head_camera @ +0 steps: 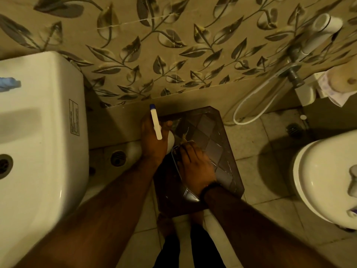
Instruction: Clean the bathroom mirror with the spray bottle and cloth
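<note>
Under the right hand (195, 167): dark-framed rectangular mirror (222, 151), glass reflecting diamond-pattern tiles, resting tilted on the pale tiled floor (251, 144) with far edge toward the leaf-patterned wall tiles (173, 55). Long axis running from near the feet away toward the wall, slightly skewed rightward at the near end. Right hand laid palm-down on the lower left part of the glass, fingers (185, 153) spread flat; frayed beige cloth (185, 141) protruding just beyond the fingertips, so hand pressed on cloth rather than closed around it. Dark band at the right wrist.

Just left of that hand, touching or nearly touching it: left hand (152, 140) wrapped shut around white plastic spray bottle (156, 124) with blue-tipped nozzle, nozzle pointing away toward the wall, not at the glass. Bottle body mostly hidden by the hand.

Judgement: wiping stage in hand. Unwiped glass lies away and to the right of the cloth hand, along the long axis; right hand nearer and better placed for strokes that way. For another spray, nozzle needs turning right and down onto the glass.

Further out: white ceramic washbasin (38, 132) far left, white toilet bowl (318, 180) far right, white hose loop (251, 105) on the wall beyond the mirror's far right corner, round floor drain (118, 158) left of the bottle hand.
</note>
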